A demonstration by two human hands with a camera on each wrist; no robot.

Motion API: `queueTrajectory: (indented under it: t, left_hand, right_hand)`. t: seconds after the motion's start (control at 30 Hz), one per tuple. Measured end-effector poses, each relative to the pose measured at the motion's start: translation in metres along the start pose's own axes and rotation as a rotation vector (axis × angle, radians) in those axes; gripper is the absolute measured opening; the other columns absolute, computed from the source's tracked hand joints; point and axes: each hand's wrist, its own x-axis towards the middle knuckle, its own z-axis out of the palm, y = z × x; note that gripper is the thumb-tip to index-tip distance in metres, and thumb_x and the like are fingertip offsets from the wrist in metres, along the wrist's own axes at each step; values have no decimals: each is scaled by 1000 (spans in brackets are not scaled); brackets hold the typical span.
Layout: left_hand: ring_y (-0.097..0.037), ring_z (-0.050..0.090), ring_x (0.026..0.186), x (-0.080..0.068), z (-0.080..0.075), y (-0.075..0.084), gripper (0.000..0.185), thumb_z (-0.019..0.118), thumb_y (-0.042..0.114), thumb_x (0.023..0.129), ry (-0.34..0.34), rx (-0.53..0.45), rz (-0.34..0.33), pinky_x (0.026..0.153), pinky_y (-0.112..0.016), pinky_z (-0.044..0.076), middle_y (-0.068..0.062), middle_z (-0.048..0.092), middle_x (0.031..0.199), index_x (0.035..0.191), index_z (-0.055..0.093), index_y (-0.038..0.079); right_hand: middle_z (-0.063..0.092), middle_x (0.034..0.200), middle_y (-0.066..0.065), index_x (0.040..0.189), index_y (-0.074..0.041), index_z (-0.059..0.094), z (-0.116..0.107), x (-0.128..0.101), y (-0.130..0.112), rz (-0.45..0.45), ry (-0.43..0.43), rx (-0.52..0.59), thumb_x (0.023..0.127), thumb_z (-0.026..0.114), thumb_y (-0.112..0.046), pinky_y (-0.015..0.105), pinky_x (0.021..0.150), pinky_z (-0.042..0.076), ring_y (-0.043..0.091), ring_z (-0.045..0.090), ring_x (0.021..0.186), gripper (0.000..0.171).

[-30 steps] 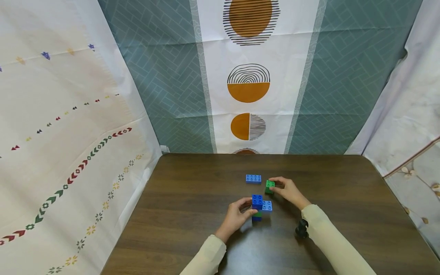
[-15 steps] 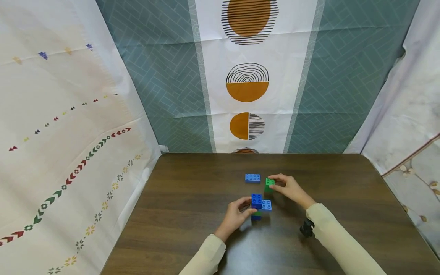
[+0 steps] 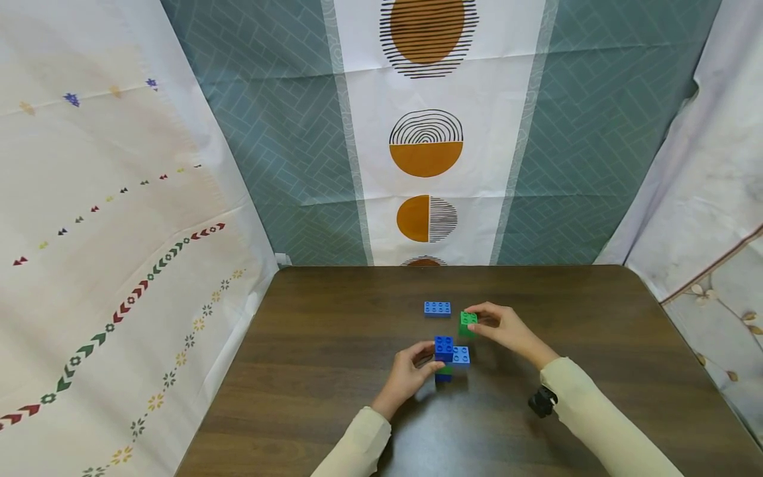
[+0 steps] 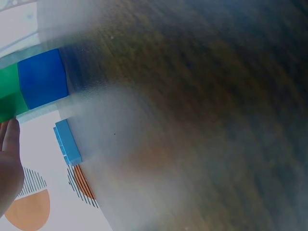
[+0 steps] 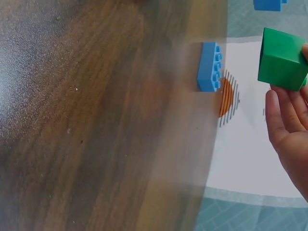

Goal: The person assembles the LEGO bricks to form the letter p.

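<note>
The right hand point(image 3: 503, 328) grasps a green block point(image 3: 467, 323) between thumb and fingertips and holds it above the table point(image 3: 310, 371), a little toward the far edge from the middle. In the right wrist view the green block point(image 5: 281, 58) shows clear of the wood, with the fingers point(image 5: 281, 122) curled beneath it. The left hand point(image 3: 411, 372) grips a small stack of blocks point(image 3: 448, 358) that stands on the table near its middle: the thumb and fingers close on the stack's left side. The stack has a dark blue block point(image 3: 444, 346) on top, a lighter blue block point(image 3: 461, 356) projecting to the right, and a green layer over a blue base beneath. In the left wrist view the blue and green sides of the stack point(image 4: 33, 86) lie just above a fingertip point(image 4: 9, 139). The green block is near the stack, on its far-right side, not touching it. A flat light blue block point(image 3: 438, 309) lies alone on the table, beyond the stack toward the far edge and just left of the green block. Patterned cloth panels point(image 3: 426, 132) hang behind the far edge and along both sides.
</note>
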Motion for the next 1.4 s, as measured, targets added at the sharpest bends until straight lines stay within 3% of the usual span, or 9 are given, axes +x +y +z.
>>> queueTrajectory:
  t: [0.23, 0.5, 0.6, 0.7, 0.97, 1.2, 1.4]
  left_hand:
    - [-24, 58, 99, 0, 1, 0, 34, 65, 10, 78, 6, -15, 16, 83, -36, 48, -15, 61, 104, 110, 58, 0]
    - [-24, 58, 98, -1, 1, 0, 33, 65, 9, 78, 7, -20, 22, 83, -37, 48, -14, 62, 104, 109, 58, 1]
    - [-23, 58, 98, 0, 1, -1, 32, 65, 9, 78, 5, -14, 19, 83, -36, 48, -13, 62, 104, 109, 58, 1]
    - [-21, 58, 98, 0, 1, -2, 32, 65, 9, 79, 7, -12, 3, 83, -33, 48, -12, 62, 104, 109, 58, 2]
    - [-20, 58, 98, -1, 1, -1, 33, 65, 11, 79, 10, 2, 4, 83, -31, 48, -12, 62, 104, 110, 58, 2]
    - [-22, 59, 97, 0, 0, 1, 33, 65, 9, 78, 16, 1, 45, 82, -32, 49, -16, 62, 103, 108, 58, -1]
    - [-23, 58, 97, 1, 0, 0, 32, 65, 8, 78, 16, -15, 49, 82, -35, 48, -17, 62, 102, 108, 58, -2]
  right_hand:
    - [60, 101, 0, 112, -18, 58, -1, -5, -11, -39, -7, 1, 82, 63, -28, 26, 75, 50, 15, 58, 87, 32]
    - [59, 100, 13, 111, -1, 55, -1, -18, -50, -69, -49, 7, 83, 61, -11, 31, 74, 50, 27, 57, 86, 30]
    - [59, 102, 13, 113, -1, 55, -1, -22, -59, -65, -55, -7, 84, 61, -11, 28, 75, 50, 26, 56, 86, 31]
    - [58, 103, 12, 113, -1, 55, -1, -25, -56, -99, -53, -31, 84, 61, -10, 29, 76, 50, 23, 56, 86, 31]
    - [56, 103, -6, 114, -16, 57, 3, -27, -26, -99, -62, -43, 82, 63, -25, 33, 78, 50, 11, 54, 88, 33]
    - [56, 104, -5, 114, -13, 57, 3, -30, -28, -135, -76, -15, 82, 64, -24, 47, 78, 48, 13, 54, 90, 35]
    - [57, 105, -2, 113, -9, 58, 3, -33, -39, -119, -80, -25, 81, 65, -19, 38, 79, 49, 15, 54, 91, 34]
